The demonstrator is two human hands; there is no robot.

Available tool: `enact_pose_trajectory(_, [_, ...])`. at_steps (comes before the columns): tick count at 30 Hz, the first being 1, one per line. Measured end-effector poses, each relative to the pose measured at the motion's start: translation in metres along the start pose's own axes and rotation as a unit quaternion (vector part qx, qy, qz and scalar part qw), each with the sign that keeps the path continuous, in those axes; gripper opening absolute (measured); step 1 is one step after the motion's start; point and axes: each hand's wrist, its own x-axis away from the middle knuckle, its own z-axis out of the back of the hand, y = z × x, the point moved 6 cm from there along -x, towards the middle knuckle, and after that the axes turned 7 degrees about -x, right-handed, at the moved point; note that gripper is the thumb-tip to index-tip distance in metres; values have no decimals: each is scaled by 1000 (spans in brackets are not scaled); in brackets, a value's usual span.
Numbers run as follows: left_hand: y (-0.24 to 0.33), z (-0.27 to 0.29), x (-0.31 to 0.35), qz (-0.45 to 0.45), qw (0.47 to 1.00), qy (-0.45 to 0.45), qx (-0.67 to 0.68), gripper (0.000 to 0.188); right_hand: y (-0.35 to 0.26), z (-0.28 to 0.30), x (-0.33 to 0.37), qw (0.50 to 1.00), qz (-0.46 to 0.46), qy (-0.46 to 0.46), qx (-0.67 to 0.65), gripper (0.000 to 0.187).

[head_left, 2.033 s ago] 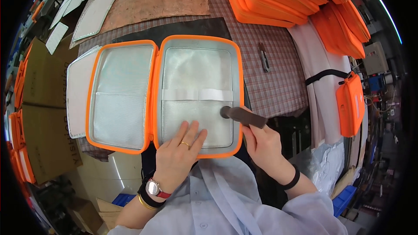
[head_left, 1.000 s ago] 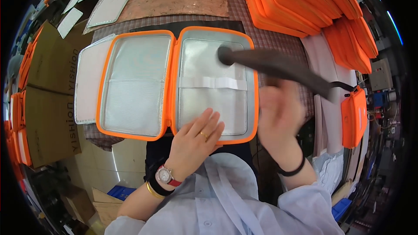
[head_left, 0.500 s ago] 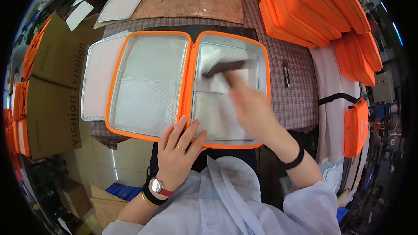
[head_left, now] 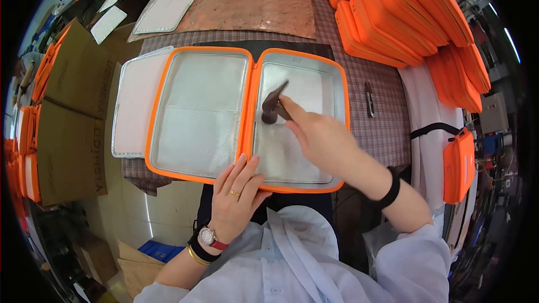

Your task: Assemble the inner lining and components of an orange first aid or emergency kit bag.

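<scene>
An orange case (head_left: 245,126) with silver lining lies unfolded on the table, its two halves side by side. My right hand (head_left: 317,134) is closed round the short handle of a dark-headed hammer (head_left: 272,102). The hammer head is at the middle of the right half's lining; I cannot tell if it touches. My left hand (head_left: 234,191) rests at the near edge by the spine, fingers stretched out over the orange rim. Under the left half, white silver-edged panels (head_left: 132,109) stick out.
Stacked orange cases (head_left: 387,22) rise at the far right. A small cutter-like tool (head_left: 369,100) lies right of the case on the checked cloth (head_left: 387,134). More panels (head_left: 168,10) lie on a brown board (head_left: 252,5) beyond. A cardboard box (head_left: 73,151) stands left.
My right hand has turned the hammer, and its head now sits lower, near the middle of the right half. The left hand stays on the near rim. The whole view has shifted slightly.
</scene>
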Motion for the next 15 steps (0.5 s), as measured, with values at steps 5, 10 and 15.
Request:
enact_pose_trajectory(5, [-6, 8, 1, 25, 999, 13, 47, 44, -28, 53, 21, 995, 63, 63, -40, 46])
enact_pose_trajectory(10, [-9, 4, 5, 54, 994, 40, 84, 61, -19, 55, 61, 988, -16, 13, -150, 49])
enact_pose_trajectory(15, [-11, 8, 4, 90, 982, 93, 134, 79, -29, 27, 76, 986, 80, 129, -66, 63])
